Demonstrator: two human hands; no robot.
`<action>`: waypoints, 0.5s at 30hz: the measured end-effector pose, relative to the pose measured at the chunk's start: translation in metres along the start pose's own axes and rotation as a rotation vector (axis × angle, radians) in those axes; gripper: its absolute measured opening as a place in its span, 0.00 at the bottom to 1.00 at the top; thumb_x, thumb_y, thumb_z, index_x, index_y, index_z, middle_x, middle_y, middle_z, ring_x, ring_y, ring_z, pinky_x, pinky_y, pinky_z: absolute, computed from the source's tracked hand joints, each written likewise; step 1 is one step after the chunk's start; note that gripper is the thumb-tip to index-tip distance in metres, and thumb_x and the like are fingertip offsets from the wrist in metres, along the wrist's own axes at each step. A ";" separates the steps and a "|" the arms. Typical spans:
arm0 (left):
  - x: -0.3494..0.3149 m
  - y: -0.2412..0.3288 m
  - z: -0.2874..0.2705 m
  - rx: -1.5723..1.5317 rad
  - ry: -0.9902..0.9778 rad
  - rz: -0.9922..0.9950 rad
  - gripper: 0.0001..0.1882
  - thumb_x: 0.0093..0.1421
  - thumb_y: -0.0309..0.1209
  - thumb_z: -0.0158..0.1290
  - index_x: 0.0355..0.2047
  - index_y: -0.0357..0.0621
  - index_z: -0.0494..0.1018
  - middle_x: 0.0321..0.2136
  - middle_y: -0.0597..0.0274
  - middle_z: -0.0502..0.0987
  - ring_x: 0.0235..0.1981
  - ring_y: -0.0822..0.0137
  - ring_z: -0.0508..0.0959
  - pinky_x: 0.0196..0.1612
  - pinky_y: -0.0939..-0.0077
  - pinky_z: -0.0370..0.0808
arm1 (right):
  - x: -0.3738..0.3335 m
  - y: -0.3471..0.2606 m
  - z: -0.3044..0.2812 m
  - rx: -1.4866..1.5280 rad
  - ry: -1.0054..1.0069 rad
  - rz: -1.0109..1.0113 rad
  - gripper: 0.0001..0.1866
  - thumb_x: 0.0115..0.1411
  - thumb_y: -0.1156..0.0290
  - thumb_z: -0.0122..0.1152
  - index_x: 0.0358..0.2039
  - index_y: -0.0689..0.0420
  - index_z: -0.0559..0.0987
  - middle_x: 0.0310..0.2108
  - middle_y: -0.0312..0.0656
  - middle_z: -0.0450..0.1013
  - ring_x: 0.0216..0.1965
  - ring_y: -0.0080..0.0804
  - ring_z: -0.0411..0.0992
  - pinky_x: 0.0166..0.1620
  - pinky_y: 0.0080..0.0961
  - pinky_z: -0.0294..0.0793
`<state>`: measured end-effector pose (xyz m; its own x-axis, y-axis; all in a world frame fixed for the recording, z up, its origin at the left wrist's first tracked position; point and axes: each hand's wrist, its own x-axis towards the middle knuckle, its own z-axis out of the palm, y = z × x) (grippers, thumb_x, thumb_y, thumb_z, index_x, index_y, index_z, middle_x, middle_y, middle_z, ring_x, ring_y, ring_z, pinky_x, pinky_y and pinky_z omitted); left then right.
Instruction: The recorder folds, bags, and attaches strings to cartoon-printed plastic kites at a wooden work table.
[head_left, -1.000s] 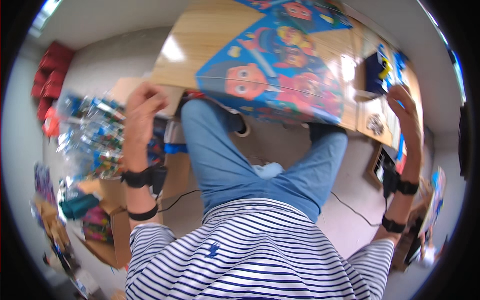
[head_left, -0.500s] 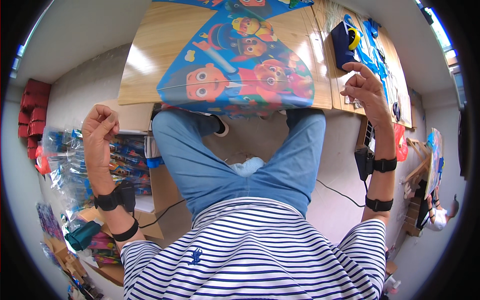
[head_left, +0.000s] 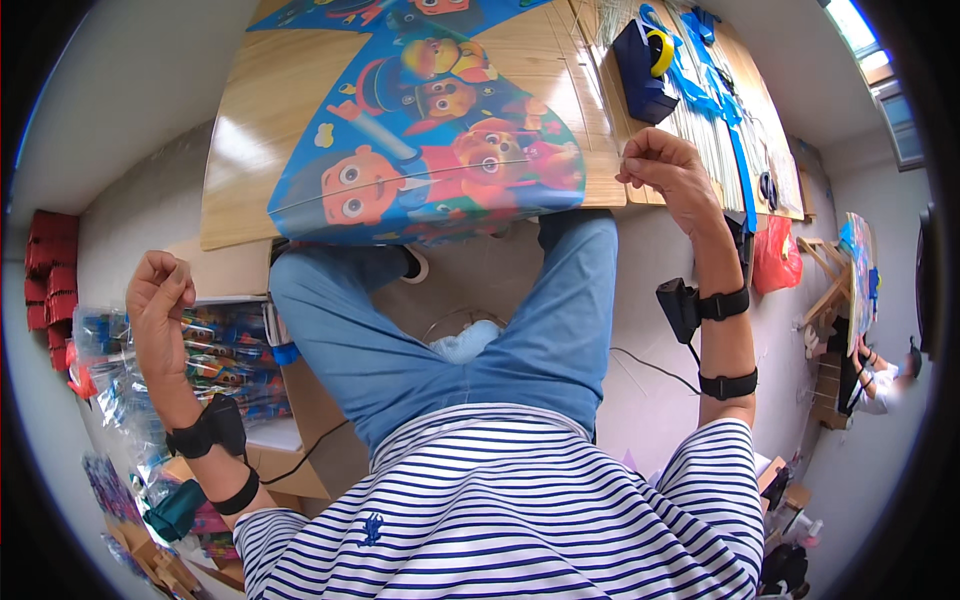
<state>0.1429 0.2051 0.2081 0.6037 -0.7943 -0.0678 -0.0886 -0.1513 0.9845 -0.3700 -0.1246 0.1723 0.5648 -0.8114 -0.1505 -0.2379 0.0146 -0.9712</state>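
Note:
A glossy blue sheet printed with cartoon figures lies over the front of the wooden table and hangs past its near edge. A thin pale line crosses it close to that edge. My left hand is raised left of the table, clear of the sheet, its fingers curled into a pinch. To the right of the sheet, my right hand hovers by the table's front edge with thumb and fingertips pressed together. Anything held in either pinch is too small to make out.
A dark blue tape dispenser with a yellow roll stands beyond my right hand. Blue strips, thin pale rods and scissors lie at the right. Plastic-wrapped packs fill a carton at left. A red bag hangs at right.
My right hand has moved left toward the sheet, and its fingers have closed into a tighter pinch. My left hand has moved slightly outward and lower. The view has turned a little.

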 end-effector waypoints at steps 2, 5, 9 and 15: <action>0.002 0.001 -0.001 -0.002 0.003 -0.006 0.07 0.64 0.24 0.60 0.37 0.44 0.72 0.29 0.70 0.73 0.27 0.78 0.70 0.32 0.87 0.66 | 0.000 0.002 0.002 0.020 0.025 0.037 0.05 0.60 0.79 0.63 0.38 0.60 0.80 0.31 0.36 0.78 0.35 0.23 0.77 0.39 0.18 0.75; 0.002 0.000 0.000 -0.003 0.018 -0.011 0.07 0.64 0.24 0.60 0.37 0.44 0.72 0.28 0.71 0.72 0.27 0.78 0.70 0.32 0.87 0.66 | -0.001 0.002 0.005 0.016 0.047 0.002 0.04 0.58 0.79 0.63 0.35 0.61 0.80 0.29 0.36 0.77 0.35 0.23 0.78 0.38 0.20 0.74; 0.003 0.002 0.002 0.006 -0.008 -0.019 0.06 0.64 0.24 0.59 0.36 0.44 0.72 0.28 0.71 0.71 0.27 0.79 0.70 0.32 0.87 0.66 | 0.000 0.002 0.008 -0.035 0.028 -0.022 0.07 0.58 0.81 0.65 0.38 0.60 0.80 0.30 0.34 0.76 0.32 0.21 0.75 0.36 0.18 0.73; 0.008 -0.001 0.005 0.087 -0.021 -0.027 0.04 0.65 0.24 0.56 0.35 0.44 0.72 0.27 0.71 0.71 0.28 0.79 0.70 0.33 0.87 0.66 | 0.010 0.014 0.013 -0.203 0.097 -0.019 0.05 0.59 0.81 0.63 0.35 0.59 0.80 0.28 0.30 0.73 0.30 0.15 0.69 0.34 0.16 0.70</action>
<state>0.1438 0.1961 0.2058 0.5901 -0.8013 -0.0980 -0.1414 -0.2222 0.9647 -0.3570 -0.1251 0.1547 0.4948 -0.8627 -0.1043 -0.3875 -0.1116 -0.9151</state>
